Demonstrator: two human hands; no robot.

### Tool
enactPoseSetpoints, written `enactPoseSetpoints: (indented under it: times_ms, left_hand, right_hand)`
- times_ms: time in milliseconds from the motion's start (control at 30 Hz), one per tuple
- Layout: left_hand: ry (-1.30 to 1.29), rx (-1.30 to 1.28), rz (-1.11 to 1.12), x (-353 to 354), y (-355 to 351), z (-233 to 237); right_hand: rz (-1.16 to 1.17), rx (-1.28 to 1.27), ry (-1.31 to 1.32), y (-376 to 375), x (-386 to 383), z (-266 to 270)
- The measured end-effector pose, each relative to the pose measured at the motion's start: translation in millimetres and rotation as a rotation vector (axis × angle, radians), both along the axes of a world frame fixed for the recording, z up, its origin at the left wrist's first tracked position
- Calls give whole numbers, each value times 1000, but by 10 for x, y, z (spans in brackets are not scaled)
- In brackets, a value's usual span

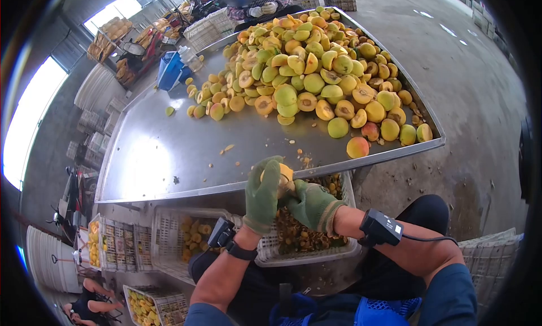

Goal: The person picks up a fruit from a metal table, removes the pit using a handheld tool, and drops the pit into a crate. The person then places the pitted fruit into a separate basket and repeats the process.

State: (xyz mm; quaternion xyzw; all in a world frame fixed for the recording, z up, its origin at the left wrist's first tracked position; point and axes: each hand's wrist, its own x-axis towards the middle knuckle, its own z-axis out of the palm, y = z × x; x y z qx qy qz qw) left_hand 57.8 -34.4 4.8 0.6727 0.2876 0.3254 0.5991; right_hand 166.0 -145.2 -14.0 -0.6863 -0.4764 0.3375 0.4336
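My left hand (263, 196), in a green work glove, is closed around a yellow peach (286, 172) just past the near edge of the metal table (147, 162). Against the peach's lower side presses my right hand (314, 204), gloved the same way, with its fingers curled. Whatever those fingers grip is hidden. Below both hands stands a white plastic crate (353, 250) with brown pits and scraps (305, 238) in it. On the table lies a large heap of whole and halved peaches (313, 83), many cut faces showing the pit.
Left of the scrap crate is another white crate (164, 235) holding peach halves. More fruit-filled crates (116, 244) stand further left. A blue container (172, 71) and a clear bottle (190, 59) sit at the table's left edge. Across the table sits a person with gloved hands (262, 10).
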Motion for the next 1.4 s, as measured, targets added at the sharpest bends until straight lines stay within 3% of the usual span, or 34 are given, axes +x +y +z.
enactPoseSetpoints:
  times_ms: [100, 200, 300, 367, 500, 600, 700, 800, 1000, 1100, 1300, 1400]
  left_hand:
    - [-38, -96, 36, 20, -63, 31]
    - [-71, -91, 75, 4, -118, -6]
    - [-76, -93, 45, 4, -135, -26]
    - [-84, -194, -75, -28, -28, 73]
    - [8, 50, -279, -99, 224, 60]
    - [39, -3, -207, -60, 137, 98]
    - [-39, 6, -112, -28, 68, 37]
    - [-76, 70, -17, -20, -15, -4]
    - [-148, 49, 37, 6, -142, 45]
    - [-162, 67, -13, -28, -165, 69]
    - [-197, 233, -44, -71, -145, -58]
    - [-215, 271, -9, -22, -146, -188]
  right_hand:
    - [15, 149, 145, 46, -51, -109]
    - [49, 8, 442, 20, -51, 54]
    - [35, 118, 428, 35, -59, -93]
    - [50, 80, 118, 8, 70, -93]
    - [69, -70, -204, -89, 174, 390]
    - [44, 42, -106, -60, 133, 253]
    - [35, 276, 181, 34, -33, -86]
    - [84, 91, 645, 90, -105, -89]
    - [216, -371, 836, -60, 152, 513]
    - [361, -398, 1059, -101, 271, 554]
    - [467, -431, 1113, -124, 358, 612]
    - [352, -473, 694, -144, 336, 752]
